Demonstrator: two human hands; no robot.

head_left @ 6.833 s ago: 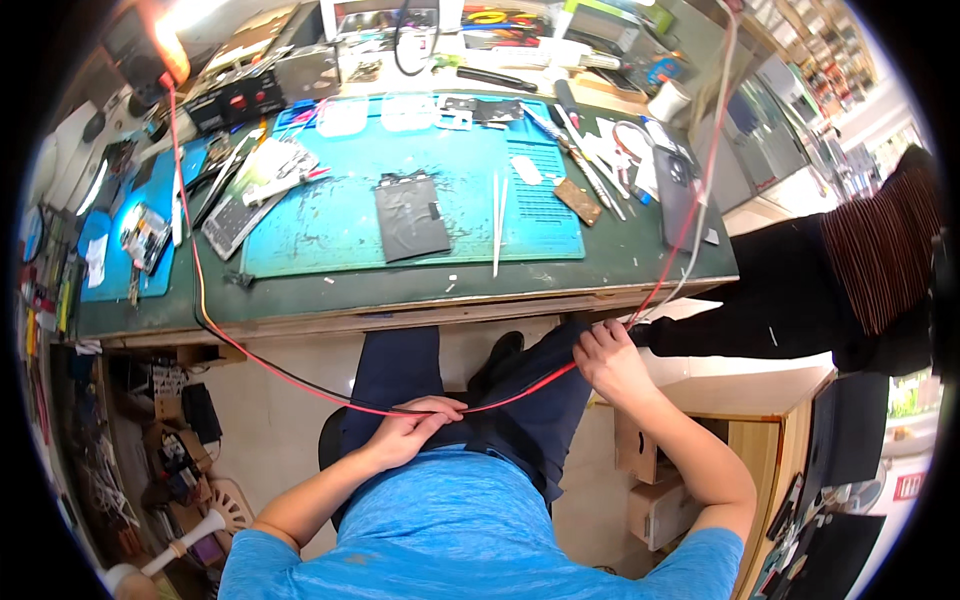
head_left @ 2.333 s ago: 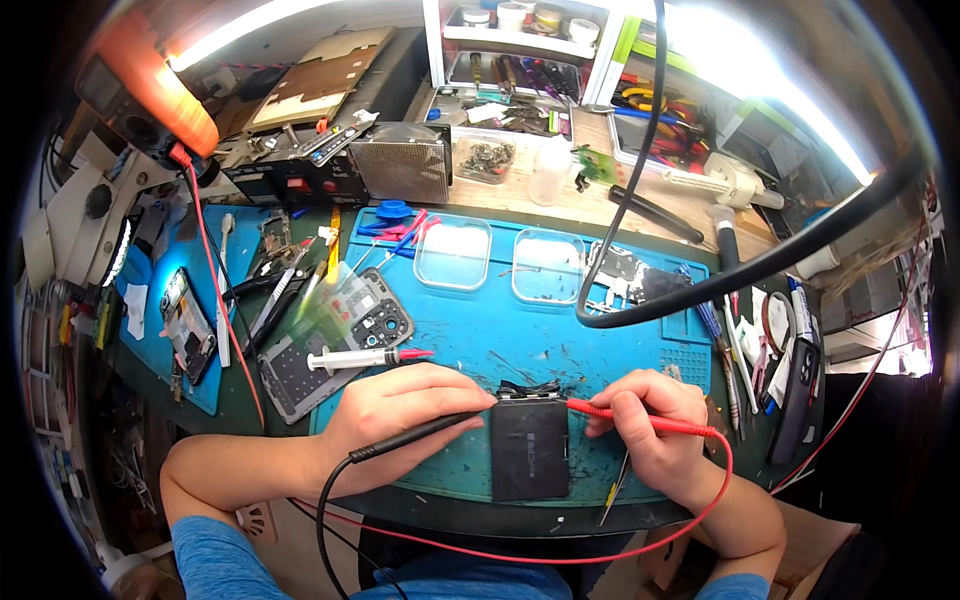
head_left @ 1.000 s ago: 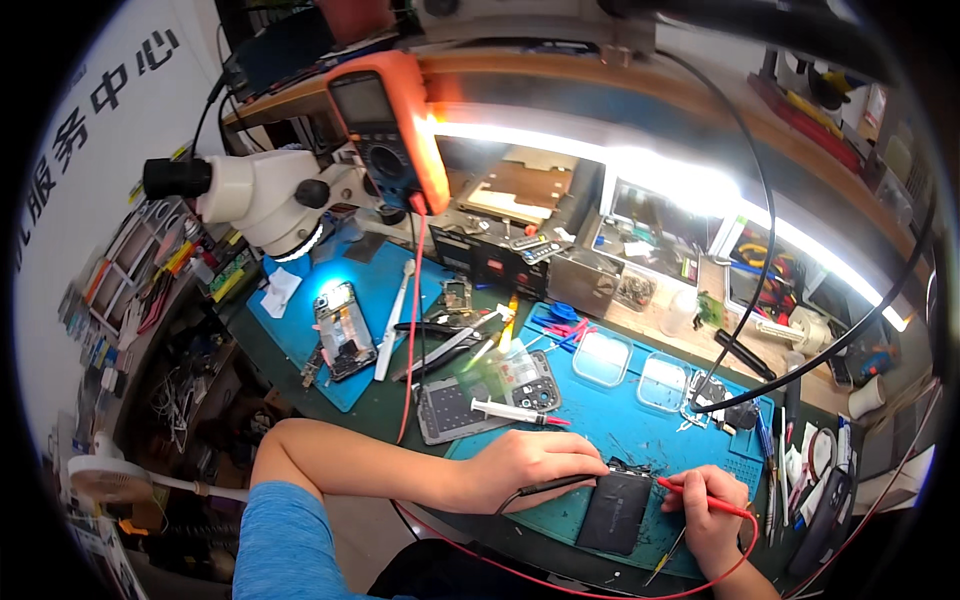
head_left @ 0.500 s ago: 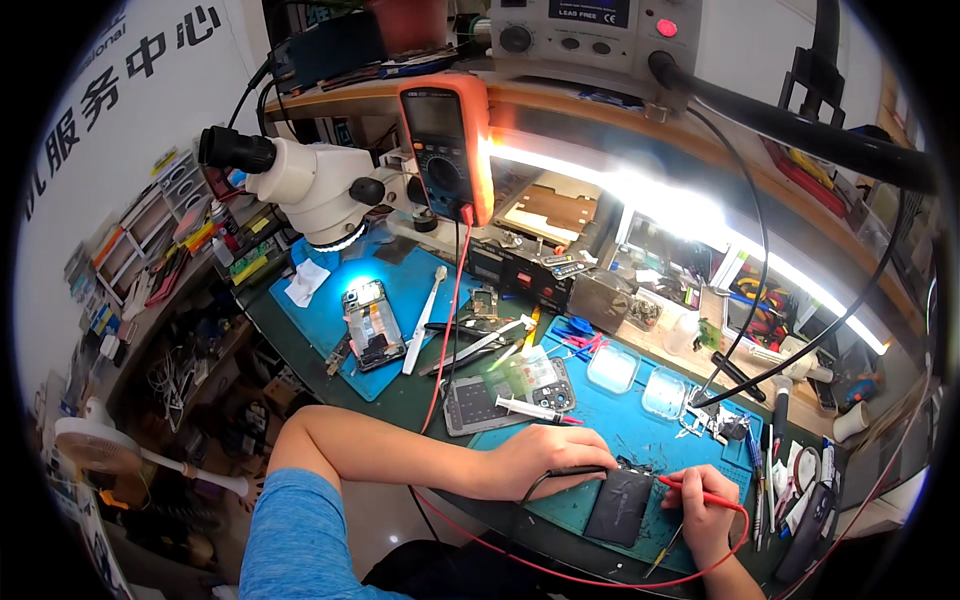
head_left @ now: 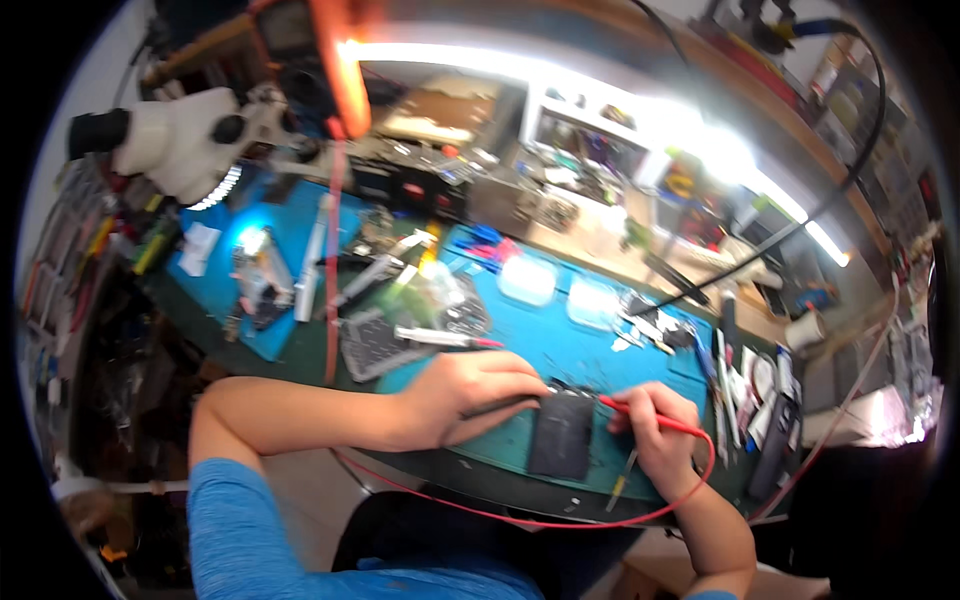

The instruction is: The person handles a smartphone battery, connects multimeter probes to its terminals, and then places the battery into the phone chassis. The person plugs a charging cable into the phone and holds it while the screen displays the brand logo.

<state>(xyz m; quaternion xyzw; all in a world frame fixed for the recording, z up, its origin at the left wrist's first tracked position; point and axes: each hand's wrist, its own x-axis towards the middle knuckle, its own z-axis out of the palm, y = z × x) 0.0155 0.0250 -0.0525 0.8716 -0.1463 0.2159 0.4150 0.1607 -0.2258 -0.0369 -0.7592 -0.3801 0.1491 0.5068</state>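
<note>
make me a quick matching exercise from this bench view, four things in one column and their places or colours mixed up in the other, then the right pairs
Things
1. black probe
2. flat black pack
3. red probe
4. microscope

Places or colours
A. held in the right hand
B. white body, at the upper left of the view
C. held in the left hand
D. lying on the blue mat

Right pairs
1-C
2-D
3-A
4-B
</note>
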